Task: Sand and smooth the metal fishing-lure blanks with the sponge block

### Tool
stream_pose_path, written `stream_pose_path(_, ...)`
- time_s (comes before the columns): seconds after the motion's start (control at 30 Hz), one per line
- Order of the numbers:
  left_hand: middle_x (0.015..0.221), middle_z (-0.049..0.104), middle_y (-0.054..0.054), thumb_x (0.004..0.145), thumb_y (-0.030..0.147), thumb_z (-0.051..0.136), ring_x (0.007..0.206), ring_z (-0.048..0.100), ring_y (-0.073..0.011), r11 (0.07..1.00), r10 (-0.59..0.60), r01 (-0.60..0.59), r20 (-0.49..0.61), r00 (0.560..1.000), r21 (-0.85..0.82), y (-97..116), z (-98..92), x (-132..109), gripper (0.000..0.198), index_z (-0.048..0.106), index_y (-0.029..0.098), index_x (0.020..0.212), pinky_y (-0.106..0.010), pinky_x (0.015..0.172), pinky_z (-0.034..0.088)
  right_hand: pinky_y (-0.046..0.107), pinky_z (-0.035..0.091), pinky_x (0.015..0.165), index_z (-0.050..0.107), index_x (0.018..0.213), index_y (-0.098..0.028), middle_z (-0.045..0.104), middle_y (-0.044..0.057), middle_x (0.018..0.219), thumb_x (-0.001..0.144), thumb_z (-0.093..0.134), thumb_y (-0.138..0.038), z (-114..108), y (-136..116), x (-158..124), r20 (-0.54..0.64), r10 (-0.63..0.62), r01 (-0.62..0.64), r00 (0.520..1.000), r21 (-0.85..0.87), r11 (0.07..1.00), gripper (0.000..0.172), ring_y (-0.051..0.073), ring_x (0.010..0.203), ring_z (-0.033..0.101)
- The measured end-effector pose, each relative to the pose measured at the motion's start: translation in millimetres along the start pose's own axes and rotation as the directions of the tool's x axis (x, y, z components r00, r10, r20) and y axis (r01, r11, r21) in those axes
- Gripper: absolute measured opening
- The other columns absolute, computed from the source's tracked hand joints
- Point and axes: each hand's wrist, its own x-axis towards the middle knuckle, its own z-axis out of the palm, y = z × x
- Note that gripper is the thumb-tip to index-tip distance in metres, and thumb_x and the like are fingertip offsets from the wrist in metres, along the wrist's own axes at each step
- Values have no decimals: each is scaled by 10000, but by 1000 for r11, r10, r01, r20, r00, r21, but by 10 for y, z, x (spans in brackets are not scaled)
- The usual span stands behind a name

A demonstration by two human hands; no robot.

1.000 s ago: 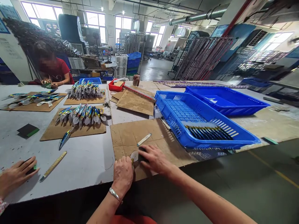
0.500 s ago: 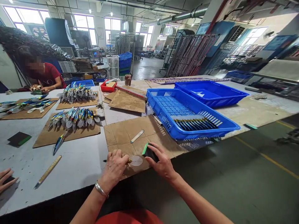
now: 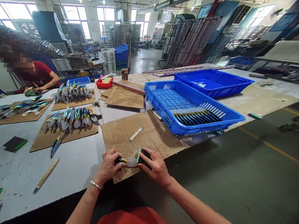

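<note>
My left hand (image 3: 109,166) is closed round a fishing lure (image 3: 121,160), dark with a gold end, held low over the near edge of a cardboard sheet (image 3: 161,141). The lure's clear round lip (image 3: 131,162) points right. Between the fingers and thumb of my right hand (image 3: 154,168) is a black pad (image 3: 144,156) with a green edge. That edge is at the lip's right side; whether the two touch I cannot tell. Beyond my hands, a short pale stick-like tool (image 3: 135,134) lies on the cardboard.
A light blue basket (image 3: 161,115) holds a row of lures, with a darker blue bin (image 3: 215,90) behind it. To the left, lures lie piled on cardboard (image 3: 39,141), near a single lure (image 3: 56,146) and a tape-wrapped tool (image 3: 46,175). A co-worker (image 3: 44,74) sits at far left.
My right hand has brought the black pad left, up to the lure's lip. My left hand has shifted slightly, showing more of the lure. The co-worker's hand at lower left has left view.
</note>
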Motion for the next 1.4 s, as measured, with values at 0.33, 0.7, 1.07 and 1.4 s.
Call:
stream_pose_path(0.33,1020,631,-23,851,365,760,1045,550,-234,999,-48,48,90,995,-1,-19,-51,102,178,711,255,983,-398,938,363,518,495,930,666,1302,-179,551,186,1355,1060,546,-389,-70,29,292,127,-86,86,988,4,996,342,344,1155,551)
stream_pose_path(0.7,1014,629,-25,856,390,758,1028,539,-226,1000,-22,21,59,998,10,-18,0,64,189,711,254,978,-395,924,354,509,500,951,650,1325,-185,546,178,1368,1049,566,-379,9,58,296,101,-135,127,986,84,988,348,335,1174,550)
stream_pose_path(1.07,1019,630,-20,838,336,776,1035,535,-228,999,-32,31,41,999,44,61,-5,13,164,698,245,950,-396,925,357,497,505,933,654,1327,-203,549,171,1369,1046,562,-364,64,-22,330,109,-156,150,982,67,986,336,332,1167,558)
stream_pose_path(1.4,991,611,-31,820,298,766,1006,534,-230,996,-66,65,8,998,68,86,29,4,152,668,209,894,-395,901,363,517,490,947,618,1377,-193,513,187,1405,1067,533,-372,240,-205,366,3,-78,78,997,16,997,367,346,1196,542)
